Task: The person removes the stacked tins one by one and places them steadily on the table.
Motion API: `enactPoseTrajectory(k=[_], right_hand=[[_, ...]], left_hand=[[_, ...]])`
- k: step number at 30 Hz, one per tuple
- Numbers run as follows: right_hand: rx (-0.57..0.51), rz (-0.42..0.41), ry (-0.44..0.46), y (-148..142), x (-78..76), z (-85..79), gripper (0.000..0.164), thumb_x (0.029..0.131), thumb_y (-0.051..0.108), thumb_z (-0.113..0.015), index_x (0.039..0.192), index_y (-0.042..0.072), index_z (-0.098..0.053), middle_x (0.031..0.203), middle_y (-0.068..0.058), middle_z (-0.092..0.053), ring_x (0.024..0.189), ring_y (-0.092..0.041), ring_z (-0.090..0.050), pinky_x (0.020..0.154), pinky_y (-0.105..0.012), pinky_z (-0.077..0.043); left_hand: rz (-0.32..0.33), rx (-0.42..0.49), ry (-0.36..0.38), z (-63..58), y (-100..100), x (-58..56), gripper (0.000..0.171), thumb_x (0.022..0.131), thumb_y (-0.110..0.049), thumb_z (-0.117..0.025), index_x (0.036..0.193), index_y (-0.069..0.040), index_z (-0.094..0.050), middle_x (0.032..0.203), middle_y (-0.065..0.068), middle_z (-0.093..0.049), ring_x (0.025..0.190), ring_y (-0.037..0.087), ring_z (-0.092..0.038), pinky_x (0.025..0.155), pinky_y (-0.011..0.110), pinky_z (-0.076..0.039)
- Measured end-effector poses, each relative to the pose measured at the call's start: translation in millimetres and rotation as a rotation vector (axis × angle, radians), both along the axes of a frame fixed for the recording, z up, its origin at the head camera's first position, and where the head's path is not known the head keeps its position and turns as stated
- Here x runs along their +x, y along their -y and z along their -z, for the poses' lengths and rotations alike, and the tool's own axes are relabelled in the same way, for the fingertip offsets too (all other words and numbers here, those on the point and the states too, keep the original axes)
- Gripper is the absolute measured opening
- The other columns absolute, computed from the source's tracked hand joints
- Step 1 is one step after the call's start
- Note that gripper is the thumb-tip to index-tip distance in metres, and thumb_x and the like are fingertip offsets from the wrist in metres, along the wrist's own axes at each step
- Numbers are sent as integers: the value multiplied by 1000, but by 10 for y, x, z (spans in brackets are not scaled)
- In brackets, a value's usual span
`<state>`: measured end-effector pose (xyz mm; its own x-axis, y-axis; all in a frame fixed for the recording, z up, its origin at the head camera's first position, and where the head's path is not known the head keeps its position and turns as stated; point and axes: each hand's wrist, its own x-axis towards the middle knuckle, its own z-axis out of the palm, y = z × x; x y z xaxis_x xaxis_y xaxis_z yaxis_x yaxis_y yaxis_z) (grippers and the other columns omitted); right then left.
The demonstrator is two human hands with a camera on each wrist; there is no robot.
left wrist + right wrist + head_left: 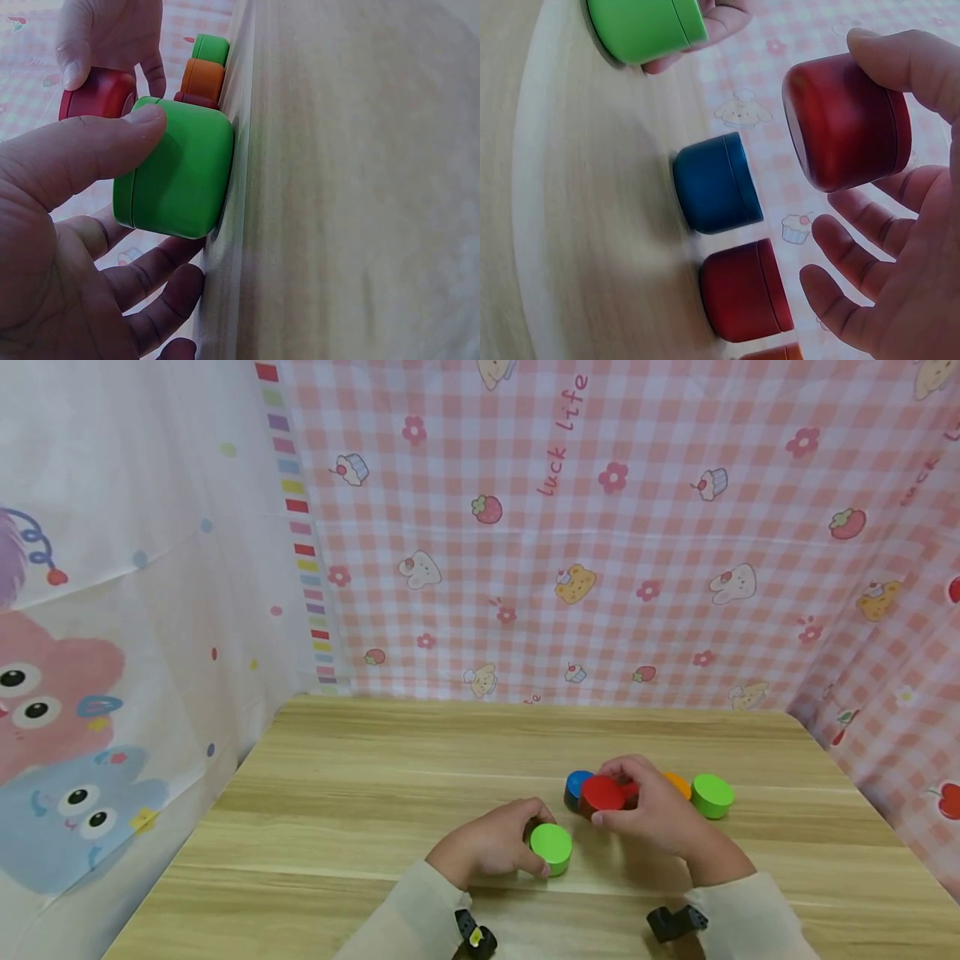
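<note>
My left hand (497, 841) grips a small green round lidded tin (551, 847), which stands on the wooden table; the thumb lies against its near side. In the right wrist view, a red round lidded tin (847, 124) is held off the tabletop between the thumb and fingers of my right hand (900, 247). Just beyond it stands a blue tin (578, 788), partly covered in the head view. A second red tin (746, 292) stands beside the blue one, mostly behind my right hand in the head view.
An orange tin (678, 784) and another green tin (712, 797) continue the row on the right. The wooden table (360, 777) ends at a pink checked cloth (525, 610) behind, with a white printed cloth (180, 610) along the left.
</note>
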<state>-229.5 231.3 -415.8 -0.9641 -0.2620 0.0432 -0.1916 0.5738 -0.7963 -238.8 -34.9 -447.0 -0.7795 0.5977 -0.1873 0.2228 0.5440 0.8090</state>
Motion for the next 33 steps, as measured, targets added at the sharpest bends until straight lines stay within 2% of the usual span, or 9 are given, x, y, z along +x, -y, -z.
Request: enactPoseTrajectory(k=[10, 13, 19, 29, 33], right_hand=[[-14, 37, -30, -119, -42, 36, 56, 86, 20, -87, 130, 2, -57, 129, -17, -59, 107, -30, -58, 81, -34, -56], [10, 60, -30, -158, -44, 37, 58, 86, 22, -87, 131, 2, -57, 130, -17, -58, 107, -31, -58, 80, -34, -54], [34, 105, -20, -278, -48, 21, 59, 88, 24, -86, 133, 2, -55, 134, -21, -58, 115, -38, -59, 85, -38, -54], [21, 166, 0, -498, -81, 12, 60, 91, 29, -84, 136, 4, -54, 139, -24, -56, 121, -42, -56, 89, -43, -55], [30, 199, 7, -566, -101, 15, 60, 91, 30, -83, 137, 4, -55, 137, -25, -57, 121, -41, -55, 87, -39, -53]], left_hand=[[-10, -3, 1, 0, -13, 0, 45, 80, -10, -91, 113, -22, -63, 112, -9, -64, 103, 11, -58, 102, 35, -46], [-10, -7, -1, 0, -16, -3, 45, 80, -11, -91, 113, -22, -63, 111, -10, -64, 103, 11, -58, 102, 36, -46], [-9, -7, 1, 6, -26, -4, 44, 80, -10, -91, 112, -21, -63, 111, -10, -64, 103, 11, -58, 102, 35, -46], [-14, 2, 8, 8, -26, -1, 45, 80, -9, -91, 112, -21, -63, 111, -10, -64, 103, 10, -58, 101, 34, -46], [-19, -2, 9, 4, -20, 0, 45, 80, -10, -91, 112, -22, -63, 111, -10, -64, 103, 11, -58, 102, 35, -46]])
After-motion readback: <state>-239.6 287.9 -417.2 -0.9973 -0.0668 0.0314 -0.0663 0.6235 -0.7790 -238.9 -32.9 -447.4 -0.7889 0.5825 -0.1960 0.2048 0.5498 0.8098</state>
